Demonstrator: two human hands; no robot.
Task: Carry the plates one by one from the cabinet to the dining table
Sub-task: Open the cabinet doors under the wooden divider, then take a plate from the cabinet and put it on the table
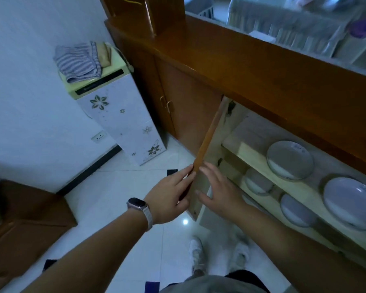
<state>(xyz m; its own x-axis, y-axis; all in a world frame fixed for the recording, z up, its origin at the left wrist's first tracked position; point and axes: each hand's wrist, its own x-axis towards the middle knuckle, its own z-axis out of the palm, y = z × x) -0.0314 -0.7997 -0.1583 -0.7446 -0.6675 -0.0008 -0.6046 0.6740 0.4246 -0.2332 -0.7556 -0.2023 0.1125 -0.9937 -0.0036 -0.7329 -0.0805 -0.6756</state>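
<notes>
The wooden cabinet (262, 85) stands at the right with one door (209, 140) swung out edge-on toward me. My left hand (169, 197) lies on the door's outer face near its lower edge. My right hand (218, 193) rests flat on the door's inner face, fingers apart. Neither hand holds a plate. On the upper shelf (251, 157) sit a white plate (290, 159) and a larger white plate (351, 201). The lower shelf has two more white plates, one (258, 182) partly hidden by the shelf and another (296, 210).
A white floral floor-standing appliance (123, 119) with folded cloths (80, 60) on top stands left of the cabinet. A brown sofa corner (25, 220) is at the lower left. My white shoes (197, 252) stand on the glossy white tile floor (118, 187).
</notes>
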